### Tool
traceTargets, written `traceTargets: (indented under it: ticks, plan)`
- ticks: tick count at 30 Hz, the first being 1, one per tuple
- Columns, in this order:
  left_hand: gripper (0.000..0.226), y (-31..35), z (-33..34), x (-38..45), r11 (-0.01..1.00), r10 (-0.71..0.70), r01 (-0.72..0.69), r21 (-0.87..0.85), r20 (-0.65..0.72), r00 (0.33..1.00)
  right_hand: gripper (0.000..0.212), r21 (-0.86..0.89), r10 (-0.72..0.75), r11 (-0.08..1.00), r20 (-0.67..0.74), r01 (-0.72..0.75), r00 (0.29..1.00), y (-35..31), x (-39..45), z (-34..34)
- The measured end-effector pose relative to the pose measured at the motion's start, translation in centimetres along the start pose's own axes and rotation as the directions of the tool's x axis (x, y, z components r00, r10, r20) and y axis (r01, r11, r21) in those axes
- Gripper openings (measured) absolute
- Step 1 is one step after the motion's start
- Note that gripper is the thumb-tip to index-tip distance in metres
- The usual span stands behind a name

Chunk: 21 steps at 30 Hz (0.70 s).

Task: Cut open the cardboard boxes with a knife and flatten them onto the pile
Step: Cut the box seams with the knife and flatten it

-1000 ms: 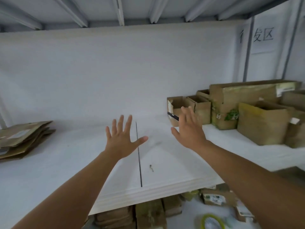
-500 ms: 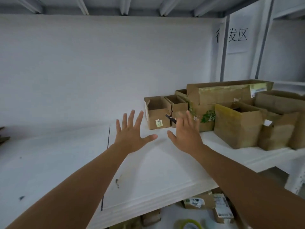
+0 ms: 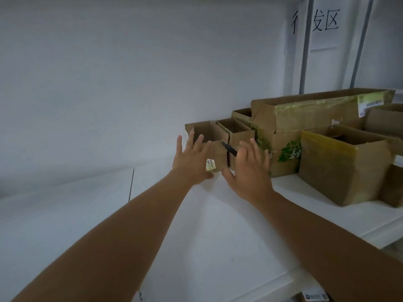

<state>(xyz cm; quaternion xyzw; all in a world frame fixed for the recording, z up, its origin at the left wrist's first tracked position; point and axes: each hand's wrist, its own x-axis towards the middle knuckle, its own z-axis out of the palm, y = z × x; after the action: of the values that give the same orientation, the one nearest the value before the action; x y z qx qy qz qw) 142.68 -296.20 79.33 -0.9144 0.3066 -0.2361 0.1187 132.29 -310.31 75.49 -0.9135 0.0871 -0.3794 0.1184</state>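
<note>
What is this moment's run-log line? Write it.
phase: reach | left hand: open, at small box | right hand: holds knife | box: upright on shelf

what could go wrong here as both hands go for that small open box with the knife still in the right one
The knife juts from the right hand toward the left hand, so closing both on the small box risks a nick. With its fingers spread, the right hand's hold on the knife looks loose; it may slip. Pulling the box might drag its neighbour.

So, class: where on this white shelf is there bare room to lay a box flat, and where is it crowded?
Bare: the white shelf left of the small open box, and the front strip before both hands. Crowded: the right, where the long box and taped box stand close together.
</note>
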Motion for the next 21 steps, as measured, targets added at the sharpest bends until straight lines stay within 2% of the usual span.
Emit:
traceTargets:
  ticks: [2,6,11,13,15,18,21]
  plan:
    - [0.103,0.3,0.3,1.4,0.999,0.009,-0.009,0.049,0.003,1.0,0.061,0.002,-0.013,1.0,-0.015,0.013,1.0,0.2,0.0,0.3]
    - [0.11,0.7,1.0,3.0,0.991,-0.022,0.018,0.129,0.029,0.999,0.047,0.0,-0.023,1.0,-0.023,0.023,0.999,0.4,-0.1,0.5]
    - [0.096,-0.8,1.6,1.9,0.995,-0.019,0.022,0.099,-0.022,1.0,0.04,-0.01,-0.019,1.0,-0.081,0.019,0.997,0.5,0.0,0.5]
    - [0.097,-2.1,1.4,0.5,0.998,-0.031,0.031,0.06,-0.013,0.999,0.04,-0.015,-0.026,1.0,-0.09,0.024,0.996,0.4,0.0,0.5]
    - [0.11,-3.6,1.0,-1.5,0.995,-0.093,0.093,-0.022,-0.002,0.996,0.04,-0.022,-0.039,0.999,-0.084,0.037,0.996,0.3,-0.1,0.5]
    - [0.125,-6.1,0.1,-5.9,0.951,-0.213,0.199,-0.237,-0.036,0.976,0.04,-0.03,-0.061,0.998,-0.074,0.059,0.995,-0.2,-0.4,0.0]
    - [0.131,-8.7,-0.6,-11.3,0.81,-0.308,0.23,-0.539,-0.057,0.95,0.048,-0.022,-0.09,0.996,-0.038,0.089,0.995,-0.9,-0.8,-1.0]
